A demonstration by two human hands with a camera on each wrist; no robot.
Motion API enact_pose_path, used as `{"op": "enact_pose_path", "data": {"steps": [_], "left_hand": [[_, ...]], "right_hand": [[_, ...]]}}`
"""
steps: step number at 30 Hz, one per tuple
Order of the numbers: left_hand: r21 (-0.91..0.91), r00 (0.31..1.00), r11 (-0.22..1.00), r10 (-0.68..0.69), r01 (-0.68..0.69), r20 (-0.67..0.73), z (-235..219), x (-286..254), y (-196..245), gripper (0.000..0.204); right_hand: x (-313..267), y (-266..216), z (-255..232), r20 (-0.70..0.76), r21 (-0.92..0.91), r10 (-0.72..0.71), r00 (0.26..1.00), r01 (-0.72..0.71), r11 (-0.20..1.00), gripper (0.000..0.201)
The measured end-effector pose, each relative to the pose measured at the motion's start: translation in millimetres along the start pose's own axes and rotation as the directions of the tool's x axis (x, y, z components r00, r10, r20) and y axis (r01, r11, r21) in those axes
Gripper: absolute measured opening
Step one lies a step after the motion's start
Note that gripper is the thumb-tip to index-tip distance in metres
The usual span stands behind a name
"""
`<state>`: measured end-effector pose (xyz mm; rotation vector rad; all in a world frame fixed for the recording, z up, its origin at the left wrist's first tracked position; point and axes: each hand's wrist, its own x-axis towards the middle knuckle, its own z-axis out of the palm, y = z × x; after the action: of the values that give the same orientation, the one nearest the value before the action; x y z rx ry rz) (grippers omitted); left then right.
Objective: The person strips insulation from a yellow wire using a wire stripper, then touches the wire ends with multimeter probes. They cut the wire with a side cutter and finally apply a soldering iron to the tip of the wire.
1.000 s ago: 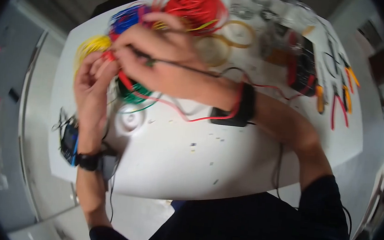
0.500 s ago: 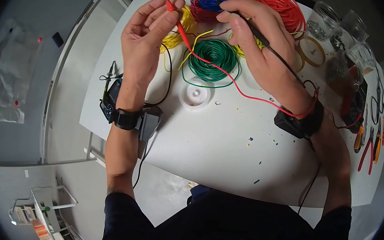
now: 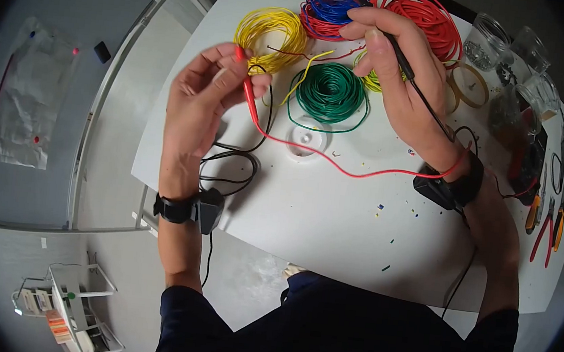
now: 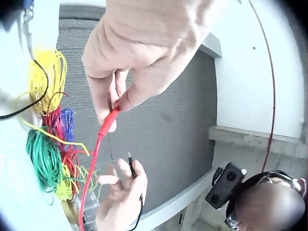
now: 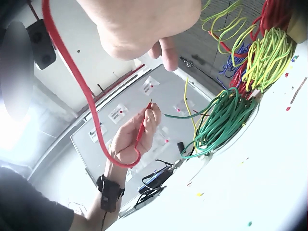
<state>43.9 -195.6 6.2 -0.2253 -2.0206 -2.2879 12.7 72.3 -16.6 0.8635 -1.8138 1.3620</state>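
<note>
In the head view my left hand (image 3: 201, 104) pinches a red probe (image 3: 251, 100) between thumb and fingers, its red lead hanging toward the right wrist. The left wrist view shows the red probe (image 4: 110, 120) below that hand's fingertips. Across from it, my right hand (image 3: 409, 86) holds a slim black probe (image 3: 400, 57) between thumb and fingers, raised over the coils. Both hands are above the table and apart from each other. In the right wrist view, a thin pointed tip stands up from the red probe (image 5: 141, 131); the black probe is hidden there.
Coils of yellow (image 3: 272, 36), blue (image 3: 336, 6), red (image 3: 422, 23) and green wire (image 3: 331, 92) lie on the table (image 3: 318, 227). A white spool (image 3: 306, 139), tape rings (image 3: 468, 85), clear jars (image 3: 486, 43), a multimeter (image 3: 528, 162) and pliers (image 3: 544, 235) are there too.
The hands were close together over the coils, then drew apart. Since the middle frame, the left hand has lowered and its red probe with it. Black cable loops now show beside the left forearm.
</note>
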Motion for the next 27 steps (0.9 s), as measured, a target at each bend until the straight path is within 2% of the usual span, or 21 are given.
{"op": "enact_pose_path", "data": {"steps": [1, 3, 5, 7, 9, 12, 15, 17, 20, 25, 27], "left_hand": [[-0.003, 1.000, 1.000, 0.002, -0.002, 0.000, 0, -3, -4, 0.030], [0.120, 0.996, 0.990, -0.077, 0.073, 0.036, 0, -8, -13, 0.030], [0.108, 0.996, 0.992, -0.070, 0.064, 0.056, 10, -9, -17, 0.033], [0.129, 0.991, 0.985, -0.123, 0.116, 0.044, 25, -10, -15, 0.035], [0.142, 0.990, 0.984, -0.118, 0.106, 0.079, 33, -5, -17, 0.036], [0.114, 0.989, 0.993, -0.039, 0.022, 0.142, 47, 9, -21, 0.030], [0.142, 0.982, 0.989, -0.073, 0.048, 0.172, 52, 15, -27, 0.027], [0.158, 0.978, 0.986, -0.083, 0.052, 0.194, 56, 11, -31, 0.027], [0.114, 0.967, 0.988, -0.130, 0.107, 0.221, 57, 6, -32, 0.029], [0.082, 0.962, 0.990, -0.134, 0.118, 0.237, 57, 6, -34, 0.032], [0.085, 0.963, 0.989, -0.136, 0.119, 0.234, 56, 6, -38, 0.033]], "right_hand": [[0, 0, 1, 0.003, 0.014, 0.026, 1.000, -0.027, 1.000, 0.025], [-1, 1, 1, 0.009, 0.024, 0.049, 0.999, -0.049, 0.999, 0.027], [-1, 2, 1, 0.000, 0.047, 0.071, 0.997, -0.071, 0.996, 0.029], [-1, 6, -3, 0.018, 0.018, 0.059, 0.998, -0.059, 0.998, 0.029], [-1, 9, -5, 0.038, -0.013, 0.050, 0.998, -0.049, 0.999, 0.030], [0, 10, -10, 0.038, -0.015, 0.012, 0.999, -0.011, 1.000, 0.032], [1, 9, -17, 0.082, -0.046, 0.088, 0.993, -0.085, 0.995, 0.033], [3, 13, -17, 0.055, -0.134, -0.050, 0.997, 0.057, 0.989, 0.032], [2, 14, -16, 0.051, -0.136, -0.023, 0.998, 0.030, 0.990, 0.031], [1, 15, -13, 0.046, -0.142, 0.009, 0.999, -0.002, 0.990, 0.031], [2, 16, -14, 0.100, -0.192, -0.031, 0.994, 0.050, 0.980, 0.032]]}}
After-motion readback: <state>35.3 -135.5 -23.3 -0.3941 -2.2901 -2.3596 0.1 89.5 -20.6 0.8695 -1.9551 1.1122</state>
